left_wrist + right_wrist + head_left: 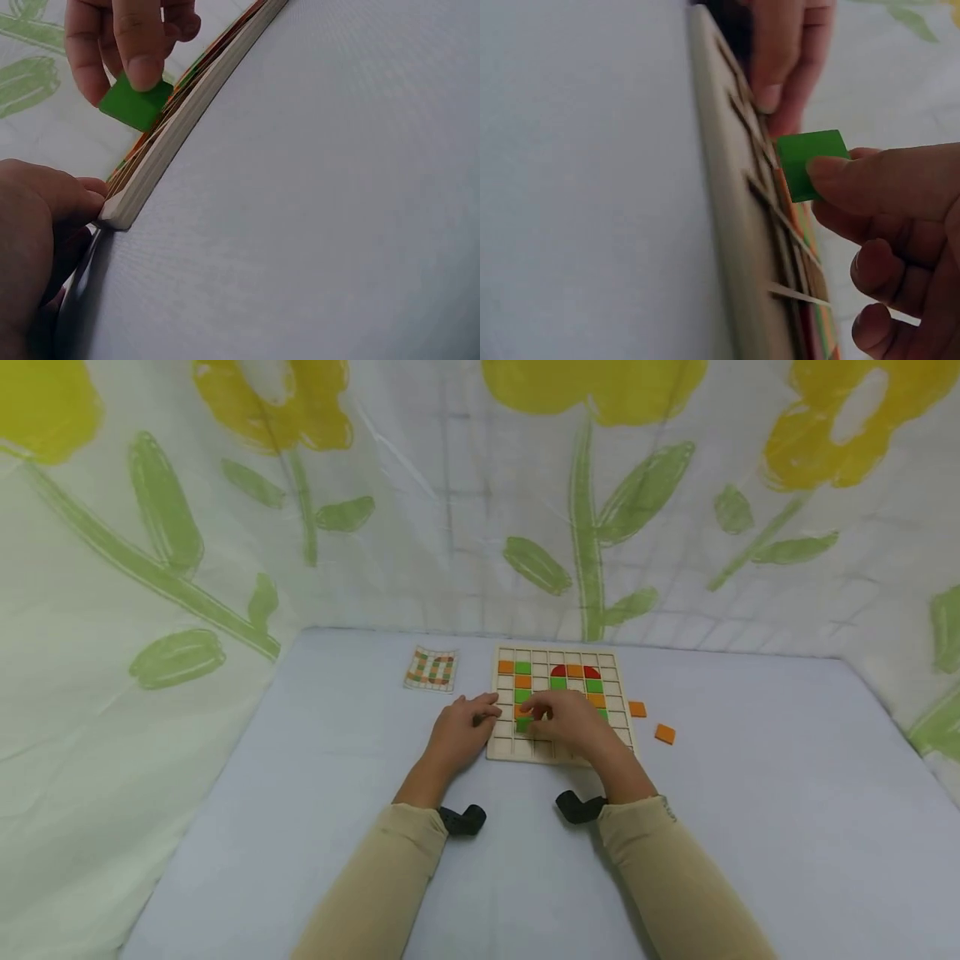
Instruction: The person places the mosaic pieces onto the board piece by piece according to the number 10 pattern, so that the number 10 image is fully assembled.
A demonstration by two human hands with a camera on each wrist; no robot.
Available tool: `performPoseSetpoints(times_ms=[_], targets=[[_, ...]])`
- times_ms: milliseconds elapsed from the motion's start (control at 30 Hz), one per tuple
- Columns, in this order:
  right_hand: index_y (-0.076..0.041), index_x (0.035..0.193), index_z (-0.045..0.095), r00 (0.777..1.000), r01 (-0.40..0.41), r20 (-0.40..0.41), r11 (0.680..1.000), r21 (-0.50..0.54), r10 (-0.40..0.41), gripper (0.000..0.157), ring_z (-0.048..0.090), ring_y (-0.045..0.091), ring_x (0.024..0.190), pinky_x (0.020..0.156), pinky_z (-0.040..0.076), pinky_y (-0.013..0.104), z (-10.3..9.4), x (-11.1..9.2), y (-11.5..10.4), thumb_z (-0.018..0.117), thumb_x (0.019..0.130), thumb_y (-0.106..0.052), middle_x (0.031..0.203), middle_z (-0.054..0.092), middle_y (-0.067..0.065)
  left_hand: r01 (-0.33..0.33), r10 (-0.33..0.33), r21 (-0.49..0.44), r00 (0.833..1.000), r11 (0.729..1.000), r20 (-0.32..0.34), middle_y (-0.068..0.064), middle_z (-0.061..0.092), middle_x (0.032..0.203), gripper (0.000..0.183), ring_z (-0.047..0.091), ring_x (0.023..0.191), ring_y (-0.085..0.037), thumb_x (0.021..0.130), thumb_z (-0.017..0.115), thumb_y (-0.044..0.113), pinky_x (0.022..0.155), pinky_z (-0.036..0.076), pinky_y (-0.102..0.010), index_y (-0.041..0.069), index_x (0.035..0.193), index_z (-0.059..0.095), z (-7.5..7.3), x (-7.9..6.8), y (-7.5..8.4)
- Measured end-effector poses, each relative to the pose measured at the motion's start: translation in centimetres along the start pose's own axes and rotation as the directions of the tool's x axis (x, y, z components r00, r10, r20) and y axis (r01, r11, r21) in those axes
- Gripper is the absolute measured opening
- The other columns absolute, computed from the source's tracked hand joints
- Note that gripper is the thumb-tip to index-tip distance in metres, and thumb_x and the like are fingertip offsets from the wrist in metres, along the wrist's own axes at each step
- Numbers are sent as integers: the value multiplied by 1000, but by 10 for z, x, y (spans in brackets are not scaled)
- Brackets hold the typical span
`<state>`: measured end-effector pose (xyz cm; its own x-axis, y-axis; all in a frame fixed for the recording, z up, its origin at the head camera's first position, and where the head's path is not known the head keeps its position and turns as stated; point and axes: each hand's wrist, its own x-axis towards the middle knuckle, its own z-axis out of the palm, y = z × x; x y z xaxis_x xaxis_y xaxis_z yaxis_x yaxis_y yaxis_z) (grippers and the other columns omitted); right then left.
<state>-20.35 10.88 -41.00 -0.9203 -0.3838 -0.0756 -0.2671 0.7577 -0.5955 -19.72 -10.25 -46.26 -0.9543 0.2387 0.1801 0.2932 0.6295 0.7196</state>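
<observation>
My right hand (572, 720) pinches a green square tile (810, 161) between thumb and fingers, low over the wooden grid board (502, 749). In the head view the tile overlaps the board's second column, just below an orange tile. My left hand (462, 731) rests at the board's left edge, its fingertips on the rim, as the left wrist view shows at the board's corner (116, 214). Orange, green and red tiles fill several cells, among them an orange tile (506, 667) at the upper left and a red rounded tile (592, 672). The right hand hides part of the middle columns.
A small pattern card (431, 669) with a coloured grid lies left of the board. Two loose orange tiles are to its right, one orange tile (637, 709) close to the edge and another orange tile (665, 733) farther out. A flower-printed curtain (405, 543) hangs behind the white table (750, 827).
</observation>
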Motion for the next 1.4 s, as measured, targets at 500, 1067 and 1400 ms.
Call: performPoseSetpoints(times_ms=[500, 1067, 1400], targets=[[-14, 104, 79, 999, 21, 34, 989, -150, -16, 17, 56, 16, 74, 67, 49, 29, 12, 3, 2, 71, 91, -22, 85, 64, 0, 1, -1, 31, 1000, 1000, -2, 3, 61, 137, 20, 53, 132, -20, 96, 62, 15, 120, 30, -42, 11, 112, 75, 1, 0, 1], [-15, 118, 73, 995, -74, -63, 997, 0, 74, 26, 62, 23, 97, 81, 55, 40, -18, -8, 21, 63, 97, -27, 114, 71, 6, 12, -12, 26, 1000, 1000, -13, 3, 61, 137, 20, 53, 133, -20, 96, 63, 15, 120, 30, -42, 10, 113, 75, 0, 0, 4], [-12, 130, 65, 950, -284, -112, 955, 87, 293, 35, 55, 28, 91, 68, 49, 32, -71, -37, 72, 56, 100, -29, 114, 63, 15, 19, -19, 27, 1000, 999, -17, 5, 61, 136, 21, 53, 132, -18, 96, 63, 15, 121, 29, -41, 12, 112, 75, 3, 2, 0]])
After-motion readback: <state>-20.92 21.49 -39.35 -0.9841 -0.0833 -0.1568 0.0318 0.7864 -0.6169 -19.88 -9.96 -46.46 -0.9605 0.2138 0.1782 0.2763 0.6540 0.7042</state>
